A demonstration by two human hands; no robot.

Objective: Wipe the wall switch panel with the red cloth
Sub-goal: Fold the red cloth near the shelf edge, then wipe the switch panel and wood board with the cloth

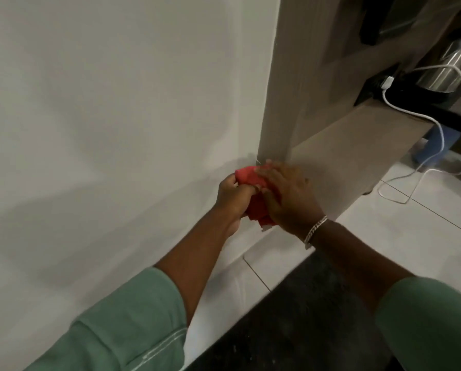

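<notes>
Reaching out low from green sleeves [133, 317], both of the person's hands are working the red cloth [253, 183] against the white wall [103, 103]. The left hand [232, 196] is clenching a bunched corner, likely steadying it, while the right hand [285, 194] is pressing flat over it. The switch panel is hidden, presumably beneath the cloth. Farther off, a steel kettle [448, 65] is standing on a shelf [357, 129]; its contents cannot be seen.
</notes>
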